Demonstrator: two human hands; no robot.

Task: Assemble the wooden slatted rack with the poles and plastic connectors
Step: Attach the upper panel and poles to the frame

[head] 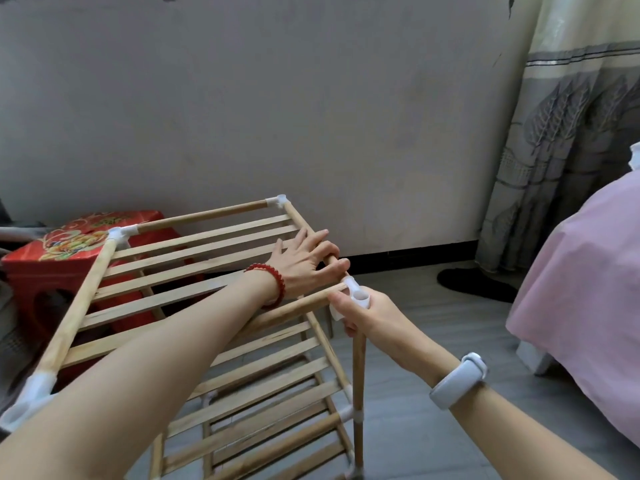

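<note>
At the rack's corner, left hand [304,261] grips a round wooden pole [304,223], right hand [367,313] a white plastic connector [356,292].

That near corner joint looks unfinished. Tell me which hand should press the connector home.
Right. The right hand already grips the white corner connector atop the upright pole. The left hand grips the side pole feeding it, so it probably serves better as the brace.

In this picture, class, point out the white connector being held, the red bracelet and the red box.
white connector [358,295], head view, its open top socket.
red bracelet [273,275], head view, beads across the left wrist.
red box [72,242], head view, its patterned top.
</note>
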